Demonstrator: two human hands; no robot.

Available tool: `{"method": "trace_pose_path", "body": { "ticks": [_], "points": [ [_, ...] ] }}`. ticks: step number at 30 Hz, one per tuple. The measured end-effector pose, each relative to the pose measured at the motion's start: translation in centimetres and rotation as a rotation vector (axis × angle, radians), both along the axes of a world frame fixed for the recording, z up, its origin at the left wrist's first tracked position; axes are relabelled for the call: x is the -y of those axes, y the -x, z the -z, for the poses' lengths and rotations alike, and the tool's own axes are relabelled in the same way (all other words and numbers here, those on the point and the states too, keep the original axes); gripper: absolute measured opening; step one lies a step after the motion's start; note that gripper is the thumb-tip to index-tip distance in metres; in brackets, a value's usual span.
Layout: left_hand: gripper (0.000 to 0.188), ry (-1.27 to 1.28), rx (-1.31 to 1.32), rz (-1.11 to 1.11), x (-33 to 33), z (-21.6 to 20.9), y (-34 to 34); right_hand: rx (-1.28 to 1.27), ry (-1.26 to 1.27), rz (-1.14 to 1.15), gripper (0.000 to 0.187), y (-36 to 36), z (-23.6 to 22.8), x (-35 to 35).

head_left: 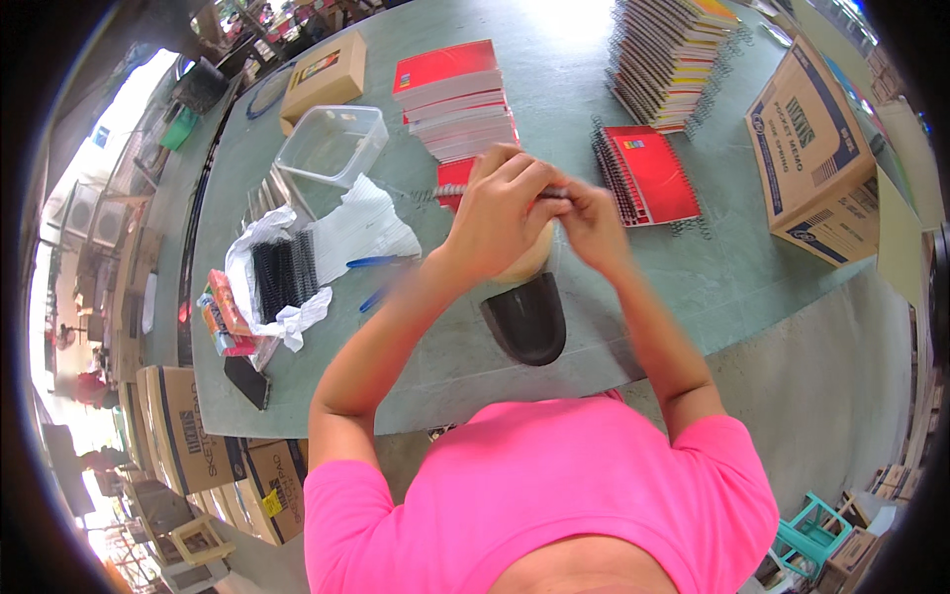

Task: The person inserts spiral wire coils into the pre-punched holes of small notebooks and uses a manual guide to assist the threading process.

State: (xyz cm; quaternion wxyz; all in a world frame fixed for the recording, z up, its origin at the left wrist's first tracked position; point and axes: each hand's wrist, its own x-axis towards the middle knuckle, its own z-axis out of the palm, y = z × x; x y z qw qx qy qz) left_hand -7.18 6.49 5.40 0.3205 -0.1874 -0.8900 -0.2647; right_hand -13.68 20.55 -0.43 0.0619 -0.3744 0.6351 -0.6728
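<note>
- Left hand (500, 213) and right hand (596, 226) together pinch one coil (451, 190).
- A green table (693, 292) is beneath them.
- Cartons (193, 421) stand at their left, grey floor (802, 396) at right.

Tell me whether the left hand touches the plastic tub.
Apart: the head view shows green table between the left hand and the plastic tub.

Dark capitals (792, 135) on brown carton (836, 193), well right of right hand (594, 230); similar capitals on floor cartons (168, 416), below left of left hand (500, 216). Small mark (633, 145) on red notebook (661, 186), beside right hand, unreadable.
</note>
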Motion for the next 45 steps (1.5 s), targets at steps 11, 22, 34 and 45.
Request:
{"method": "trace_pose_path", "body": {
  "ticks": [11,22,34,45],
  "points": [
    [0.02,-0.046,0.023,-0.031,-2.2,2.1,0.2,-0.742,-0.707,0.365,0.043,3.4,-0.7,-12.7],
    [0.011,-0.098,0.23,0.089,-1.2,4.7,1.4,-0.552,-0.715,0.151,0.044,7.1,-0.8,-14.0],
    [0.041,0.048,0.654,-0.594,15.5,12.5,3.9,-0.578,-0.571,0.081,0.039,3.8,-4.7,-7.6],
    [0.084,-0.125,0.95,-0.472,15.6,11.6,7.1,-0.343,-0.502,-0.272,0.028,1.2,0.8,0.7]
  ]
}}
